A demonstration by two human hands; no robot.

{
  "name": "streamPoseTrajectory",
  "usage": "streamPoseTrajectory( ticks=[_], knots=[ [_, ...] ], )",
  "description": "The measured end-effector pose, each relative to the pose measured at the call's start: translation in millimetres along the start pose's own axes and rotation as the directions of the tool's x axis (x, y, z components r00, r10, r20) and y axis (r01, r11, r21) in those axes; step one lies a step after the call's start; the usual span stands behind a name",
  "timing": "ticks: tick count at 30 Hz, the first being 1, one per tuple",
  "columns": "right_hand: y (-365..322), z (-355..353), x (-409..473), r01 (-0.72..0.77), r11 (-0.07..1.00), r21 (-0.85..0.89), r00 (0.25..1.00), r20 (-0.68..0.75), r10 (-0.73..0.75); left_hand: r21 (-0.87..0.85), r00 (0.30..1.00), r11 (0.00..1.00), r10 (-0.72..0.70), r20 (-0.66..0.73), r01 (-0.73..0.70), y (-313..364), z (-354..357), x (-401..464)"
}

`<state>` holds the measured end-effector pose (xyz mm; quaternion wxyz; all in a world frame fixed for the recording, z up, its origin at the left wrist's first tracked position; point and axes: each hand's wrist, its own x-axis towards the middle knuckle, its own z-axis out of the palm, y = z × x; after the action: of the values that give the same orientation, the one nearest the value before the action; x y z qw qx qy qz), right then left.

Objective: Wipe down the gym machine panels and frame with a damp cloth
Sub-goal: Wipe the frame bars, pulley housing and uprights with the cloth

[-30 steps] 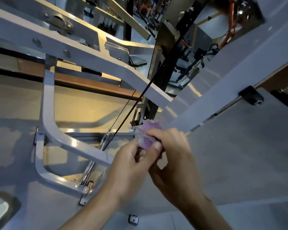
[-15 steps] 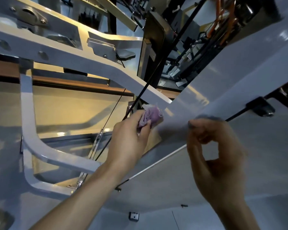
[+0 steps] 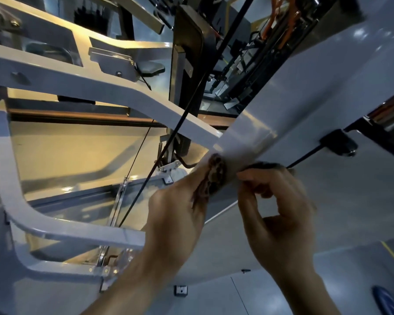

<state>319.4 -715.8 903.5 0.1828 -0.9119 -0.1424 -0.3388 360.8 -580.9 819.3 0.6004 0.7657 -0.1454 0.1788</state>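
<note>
We see the cloth mostly hidden behind the left hand; right hand motion-blurred.

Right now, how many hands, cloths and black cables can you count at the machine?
Hands: 2, the left hand and the right hand
Cloths: 1, the cloth held against the white frame beam
Black cables: 1, the cable
Total: 4
</note>
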Motion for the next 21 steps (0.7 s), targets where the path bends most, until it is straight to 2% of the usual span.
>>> streamPoseTrajectory(
  ticks=[2, 6, 9, 12, 14, 17, 21],
  knots=[
    [0, 0, 0, 0.001, 1.0, -0.023, 1.0, 0.001, -0.001, -0.026, 0.999, 1.0, -0.01, -0.037, 0.009, 5, 4, 25],
    [-6, -1, -5, -0.04, 0.999, -0.025, 0.999, 0.009, 0.041, 0.029, 0.993, 0.997, 0.072, -0.092, -0.069, 27, 11, 86],
    [-9, -3, -15, -0.082, 0.997, 0.008, 0.997, 0.014, 0.082, 0.038, 0.976, 0.985, 0.173, -0.128, -0.17, 32, 3, 62],
    [-6, -2, -23, -0.143, 0.989, 0.044, 0.989, -0.026, 0.145, -0.059, 0.989, 0.988, 0.136, -0.056, -0.14, 28, -9, 4],
    [-5, 0, -26, -0.191, 0.978, 0.081, 0.979, -0.055, 0.196, -0.066, 0.987, 0.986, 0.154, -0.045, -0.156, 21, -9, -10],
    [-10, 0, -30, -0.226, 0.968, 0.107, 0.97, -0.069, 0.234, -0.012, 0.972, 0.974, 0.226, -0.062, -0.227, 19, -3, 26],
    [-17, -4, -38, -0.222, 0.967, 0.126, 0.971, -0.056, 0.23, -0.037, 0.967, 0.977, 0.202, -0.155, -0.21, 39, 3, 61]
  ],
)
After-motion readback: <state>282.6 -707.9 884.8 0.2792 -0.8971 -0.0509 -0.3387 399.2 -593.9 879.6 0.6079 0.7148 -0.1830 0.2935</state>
